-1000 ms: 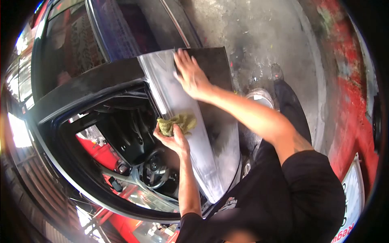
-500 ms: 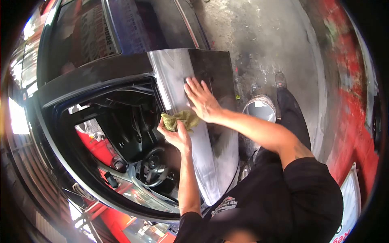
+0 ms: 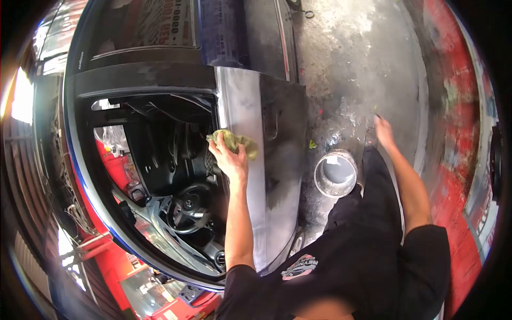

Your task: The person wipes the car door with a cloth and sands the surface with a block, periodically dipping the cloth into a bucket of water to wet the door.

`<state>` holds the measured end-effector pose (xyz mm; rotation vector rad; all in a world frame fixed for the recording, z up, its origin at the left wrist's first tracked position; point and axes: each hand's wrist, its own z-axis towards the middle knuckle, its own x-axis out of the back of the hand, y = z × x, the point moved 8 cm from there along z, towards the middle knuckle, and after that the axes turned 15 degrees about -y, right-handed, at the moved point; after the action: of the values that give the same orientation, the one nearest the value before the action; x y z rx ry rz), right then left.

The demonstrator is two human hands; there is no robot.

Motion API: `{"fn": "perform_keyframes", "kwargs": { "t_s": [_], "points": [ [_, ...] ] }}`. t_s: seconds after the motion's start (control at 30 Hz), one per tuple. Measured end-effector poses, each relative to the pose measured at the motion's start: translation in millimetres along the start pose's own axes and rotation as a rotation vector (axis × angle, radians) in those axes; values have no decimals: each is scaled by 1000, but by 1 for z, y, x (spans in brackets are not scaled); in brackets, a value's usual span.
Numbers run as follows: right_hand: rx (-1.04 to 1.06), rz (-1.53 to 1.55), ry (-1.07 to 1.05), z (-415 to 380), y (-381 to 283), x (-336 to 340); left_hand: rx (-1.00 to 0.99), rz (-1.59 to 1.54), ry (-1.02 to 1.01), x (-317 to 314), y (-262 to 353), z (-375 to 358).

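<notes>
While the left hand (image 3: 232, 163) pinches it, one yellow-green cloth (image 3: 228, 140): at that hand's fingertips, the nearer hand; against the car door (image 3: 277, 160), long axis crosswise, loose end pointing away from the window opening (image 3: 160, 125). Right hand (image 3: 384, 132): well apart, past the bucket (image 3: 335, 190), finger spread unclear.

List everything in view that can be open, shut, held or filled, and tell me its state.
Cloth: bunched up, gripped.
Left hand: closed on the cloth, at the front door.
Right hand: off the car, blurred.
Front door: patchy, pale and dark.
Front window: open, interior visible.
Rear window: closed, reflecting lettering.
Bucket: upright, uncovered, holding greyish liquid.
</notes>
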<state>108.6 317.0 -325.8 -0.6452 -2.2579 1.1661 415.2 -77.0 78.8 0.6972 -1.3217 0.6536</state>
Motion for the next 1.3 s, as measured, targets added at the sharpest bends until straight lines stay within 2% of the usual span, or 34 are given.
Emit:
{"fn": "perform_keyframes", "kwargs": {
  "t_s": [0.03, 0.1, 0.13, 0.2, 0.23, 0.27, 0.4, 0.47, 0.57, 0.63, 0.7, 0.77, 0.8, 0.83, 0.97, 1.03, 1.1, 1.13, 1.17, 1.23, 1.27, 1.3],
  "points": [
    [-58, -82, 81, -22, 63, 28, 37, 13, -2, -2, -5, 7],
    [-240, -270, 65, -85, 125, 81, 81, 4, 1, 0, -11, 21],
    [-333, -330, 67, -110, 187, 101, 94, 26, 12, 2, -15, 23],
    [-396, -468, 49, -156, 261, 139, 102, -3, 11, 2, -31, 26],
    [-370, -465, 80, -171, 280, 155, 114, 3, 16, 3, -35, 26],
    [-348, -460, 110, -179, 294, 167, 43, 121, 22, 1, -25, 25],
    [-478, -359, -7, -161, 286, 188, -126, 330, 48, 3, 18, 54],
    [-299, -348, -33, -132, 230, 178, -165, 385, -18, -2, 34, 83],
    [-174, -218, -84, -101, 123, 162, -205, 555, -107, -5, 50, 136],
    [-98, -214, -84, -92, 56, 156, -253, 598, -78, -7, 54, 170],
    [-25, -206, -83, -93, 23, 149, -285, 574, -63, -10, 68, 197],
    [24, -138, -80, -96, 8, 149, -418, 498, -56, -17, 85, 214],
    [-86, -195, -181, -94, 17, 151, -469, 470, -66, -22, 94, 220],
    [13, -169, -122, -97, 38, 154, -515, 440, -73, -30, 103, 224],
    [-65, -259, -55, -132, 87, 191, -664, 466, -94, -89, 98, 217],
    [-89, -274, -30, -148, 110, 205, -693, 477, -217, -83, 100, 189],
    [-113, -249, 5, -163, 139, 213, -760, 447, -177, -86, 84, 164],
    [-190, -239, 3, -169, 149, 212, -769, 421, -235, -82, 78, 146],
    [-182, -239, 7, -174, 153, 208, -763, 416, -303, -79, 71, 126],
    [-160, -390, 64, -189, 139, 198, -790, 426, -317, -79, 44, 82],
    [86, -403, 196, -190, 146, 192, -772, 367, -350, -75, 34, 59],
    [95, -410, 206, -195, 141, 188, -753, 306, -383, -71, 23, 34]
  ]
}}
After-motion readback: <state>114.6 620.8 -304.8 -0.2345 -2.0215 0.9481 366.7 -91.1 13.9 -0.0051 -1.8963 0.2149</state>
